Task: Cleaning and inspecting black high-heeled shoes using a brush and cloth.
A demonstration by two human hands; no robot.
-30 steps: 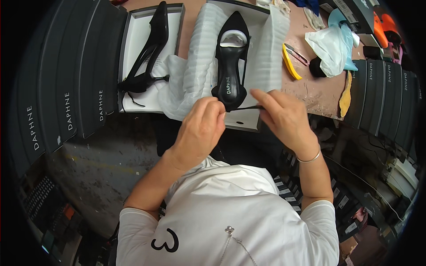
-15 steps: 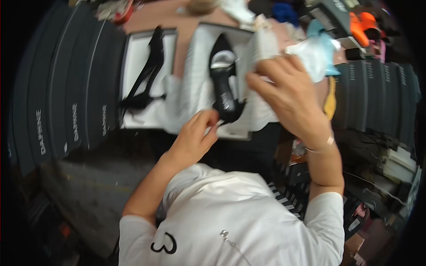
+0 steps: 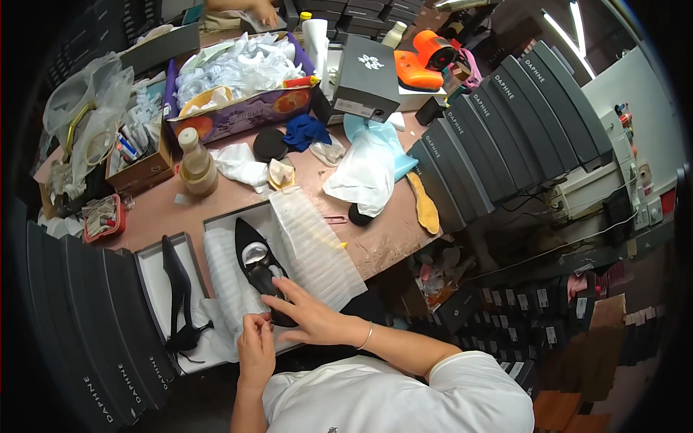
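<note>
A black pointed shoe [image 3: 253,249] lies in a shoe box [image 3: 219,215], toe pointing away from me, with silvery stuffing in its front. White padded wrapping sheet [image 3: 317,242] spreads out over the box's right side. My right hand [image 3: 310,315] rests over the heel end of this shoe, fingers stretched and apart. Just left of it, my left hand [image 3: 256,348] has its fingertips pinched together at the shoe's heel; what they hold is too small to make out. The matching black heeled shoe [image 3: 178,292] lies on its side in the box lid [image 3: 150,263] to the left.
Stacked dark shoe boxes flank me, one row [image 3: 79,310] at left and another [image 3: 498,130] at right. Farther back stand a purple carton [image 3: 238,119] of crumpled wrapping, a bottle [image 3: 193,155] and an orange tool [image 3: 422,65]. A yellow insole-shaped piece [image 3: 424,206] lies near the table's right edge.
My right hand has come down from above the box's right side onto the shoe's heel end. My left hand stays by the heel. The view has turned, showing more of the table.
</note>
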